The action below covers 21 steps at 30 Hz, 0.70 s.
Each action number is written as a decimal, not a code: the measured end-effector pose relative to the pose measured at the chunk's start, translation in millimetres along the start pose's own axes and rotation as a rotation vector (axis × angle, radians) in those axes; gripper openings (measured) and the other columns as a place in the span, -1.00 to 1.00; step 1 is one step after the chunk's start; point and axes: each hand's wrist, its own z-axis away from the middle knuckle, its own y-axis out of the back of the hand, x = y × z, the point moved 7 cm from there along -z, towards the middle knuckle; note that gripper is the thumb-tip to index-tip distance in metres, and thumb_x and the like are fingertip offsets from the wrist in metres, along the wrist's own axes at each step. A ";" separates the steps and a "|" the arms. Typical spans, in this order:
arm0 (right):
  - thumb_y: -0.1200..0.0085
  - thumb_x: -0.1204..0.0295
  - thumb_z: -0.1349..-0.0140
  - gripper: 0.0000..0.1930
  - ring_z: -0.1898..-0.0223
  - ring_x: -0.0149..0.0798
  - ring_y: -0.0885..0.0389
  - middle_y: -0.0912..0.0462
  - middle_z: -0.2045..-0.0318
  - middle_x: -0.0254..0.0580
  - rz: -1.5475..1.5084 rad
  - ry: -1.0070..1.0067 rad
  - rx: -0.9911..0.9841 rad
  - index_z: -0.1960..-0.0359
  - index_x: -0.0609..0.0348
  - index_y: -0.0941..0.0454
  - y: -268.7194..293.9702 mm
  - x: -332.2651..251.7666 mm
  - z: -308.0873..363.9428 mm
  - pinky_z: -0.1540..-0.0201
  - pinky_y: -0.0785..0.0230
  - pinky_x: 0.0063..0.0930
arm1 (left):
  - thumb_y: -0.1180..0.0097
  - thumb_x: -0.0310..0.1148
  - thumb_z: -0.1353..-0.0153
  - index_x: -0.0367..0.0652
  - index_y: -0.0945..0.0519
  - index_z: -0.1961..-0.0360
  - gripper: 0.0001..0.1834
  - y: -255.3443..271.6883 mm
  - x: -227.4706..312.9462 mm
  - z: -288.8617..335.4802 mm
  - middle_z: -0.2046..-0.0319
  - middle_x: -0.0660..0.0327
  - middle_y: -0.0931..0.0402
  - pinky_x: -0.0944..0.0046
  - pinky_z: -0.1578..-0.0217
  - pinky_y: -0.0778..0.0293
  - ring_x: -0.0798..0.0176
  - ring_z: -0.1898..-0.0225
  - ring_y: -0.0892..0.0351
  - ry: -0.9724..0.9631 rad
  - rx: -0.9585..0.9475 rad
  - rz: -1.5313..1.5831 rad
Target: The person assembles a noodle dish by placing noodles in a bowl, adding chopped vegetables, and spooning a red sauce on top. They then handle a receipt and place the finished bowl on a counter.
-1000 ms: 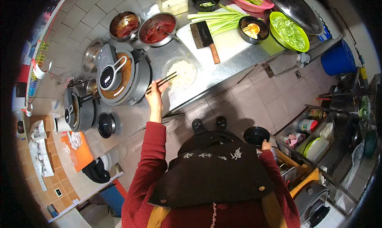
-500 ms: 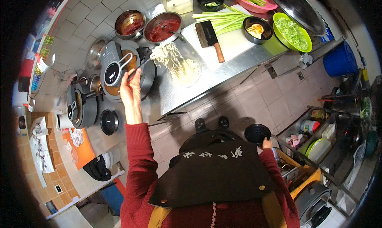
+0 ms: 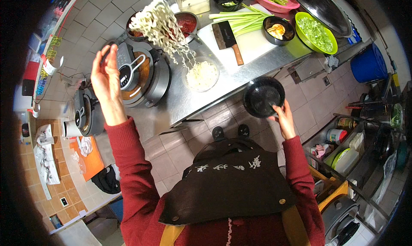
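Note:
My left hand (image 3: 107, 78) is raised on the left over the round grey cooker (image 3: 156, 81). Its fingers are closed around a slim dark utensil, mostly hidden now and plainer in the earlier picture. A thick bunch of pale wavy noodles (image 3: 156, 25) hangs high in the air to the right of this hand. Strands trail from it down to more noodles (image 3: 201, 75) in a clear round bowl (image 3: 185, 81) on the steel counter. My right hand (image 3: 284, 119) grips the rim of a black bowl (image 3: 264, 97), held in front of the counter's edge.
A cleaver (image 3: 226, 42) lies on a white cutting board (image 3: 253, 44) beside long green stalks (image 3: 246, 21). Behind the noodles stand metal bowls of red sauce (image 3: 187, 25). Farther right are a black bowl (image 3: 279, 39) and a green bowl of chopped greens (image 3: 315, 35).
My left hand has moved up and left, lifting the noodles higher, with strands stretching down. My right hand has brought the black bowl forward and left, toward the counter.

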 end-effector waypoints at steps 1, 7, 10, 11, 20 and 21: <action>-0.10 0.34 -0.26 -0.32 0.02 -0.37 -0.53 -0.48 -0.04 -0.26 0.015 0.051 -0.041 -0.39 0.09 -0.10 -16.3 -19.5 -1.7 0.26 -0.54 -0.53 | 0.07 -0.53 -0.36 -0.63 -0.38 -0.05 -0.65 -9.2 9.9 -5.0 -0.04 -0.33 -0.43 0.19 -0.17 -0.49 -0.09 -0.13 -0.47 -0.028 -0.022 -0.025; -0.19 0.45 -0.24 -0.26 0.14 -0.44 -0.57 -0.51 0.00 -0.07 0.041 0.290 -0.197 -0.37 0.34 -0.04 -107.0 -82.6 -24.4 0.26 -0.51 -0.58 | 0.12 -0.60 -0.35 -0.69 -0.37 -0.03 -0.68 -86.2 49.6 -23.5 -0.10 -0.37 -0.37 0.12 -0.26 -0.40 -0.14 -0.21 -0.38 0.042 -0.408 0.029; -0.23 0.41 -0.21 -0.24 0.12 -0.32 -0.59 -0.57 0.06 0.00 0.181 0.678 -0.161 -0.34 0.44 -0.06 -139.9 -110.5 -27.2 0.14 -0.46 -0.56 | 0.19 -0.61 -0.34 -0.80 -0.26 -0.04 -0.64 -127.0 62.9 -26.2 -0.14 -0.50 -0.22 0.03 -0.28 -0.38 -0.30 -0.25 -0.27 0.062 -0.641 0.067; -0.25 0.38 -0.19 -0.22 0.11 -0.30 -0.59 -0.57 0.05 0.04 0.319 0.820 -0.122 -0.33 0.45 -0.07 -149.0 -118.3 -24.8 0.12 -0.45 -0.55 | 0.22 -0.61 -0.34 -0.80 -0.26 -0.04 -0.64 -137.3 66.9 -27.4 -0.15 -0.50 -0.22 0.02 -0.29 -0.37 -0.31 -0.25 -0.27 0.065 -0.672 0.102; -0.23 0.40 -0.21 -0.32 0.03 -0.29 -0.60 -0.54 0.00 -0.10 -0.333 0.133 -0.426 -0.29 0.27 -0.13 -219.0 -89.9 -34.5 0.08 -0.58 -0.37 | 0.06 -0.50 -0.33 -0.67 -0.46 0.10 -0.68 -150.5 39.6 -3.0 0.05 -0.32 -0.49 0.10 -0.22 -0.43 -0.16 -0.09 -0.50 -0.092 -0.322 -0.276; -0.20 0.41 -0.23 -0.35 0.03 -0.29 -0.60 -0.54 0.00 -0.11 -0.376 0.134 -0.442 -0.29 0.24 -0.15 -218.9 -91.7 -29.7 0.09 -0.59 -0.35 | 0.03 -0.46 -0.33 -0.60 -0.50 0.11 -0.69 -129.8 36.6 5.5 0.10 -0.26 -0.55 0.15 -0.17 -0.47 -0.08 -0.03 -0.58 -0.265 -0.001 -0.498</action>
